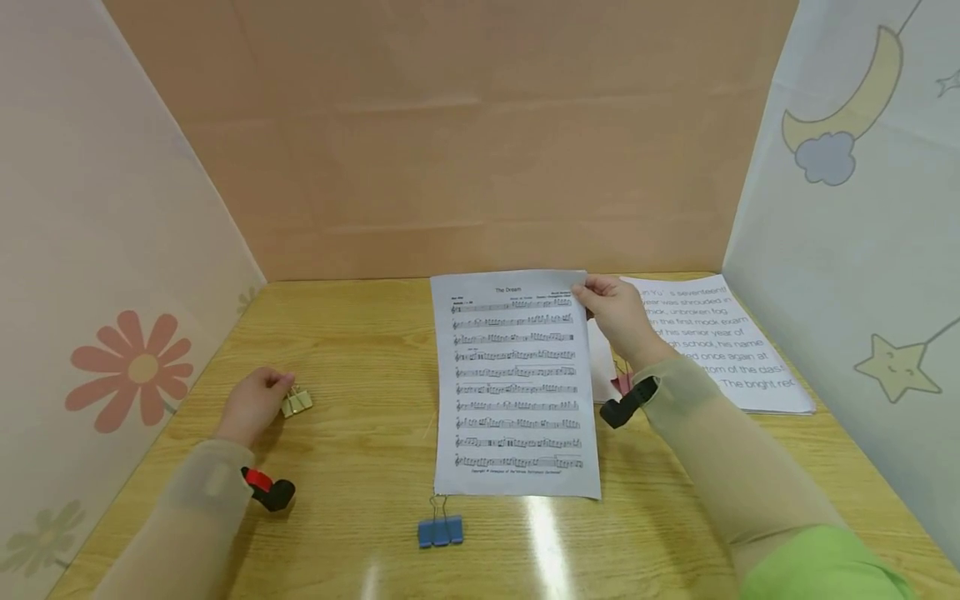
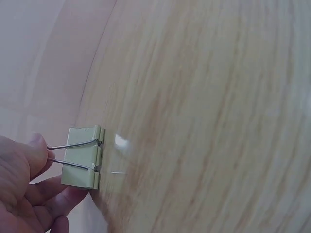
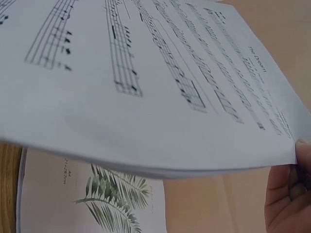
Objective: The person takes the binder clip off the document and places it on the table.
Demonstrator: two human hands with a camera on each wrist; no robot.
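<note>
A blue binder clip (image 1: 440, 531) lies nearest on the wooden table (image 1: 360, 333), wire handles pointing away, just off the near left corner of the sheet music (image 1: 515, 383). That stack of paper runs lengthwise from near to far, title at the far end, its near edge down on the table and its far right corner lifted.

The left hand (image 1: 251, 406) rests on the table well to the left, forearm reaching forward. Its thumb (image 2: 36, 150) and curled fingers pinch the wire handles of a pale gold binder clip (image 2: 83, 157), whose body points right, away from the palm.

The right hand (image 1: 618, 315) reaches further out, fingers curled, pinching the far right corner of the sheet music and holding it raised. Beneath shows a page printed with green leaves (image 3: 104, 196). Just right lies a stack of printed text pages (image 1: 723, 342).
</note>
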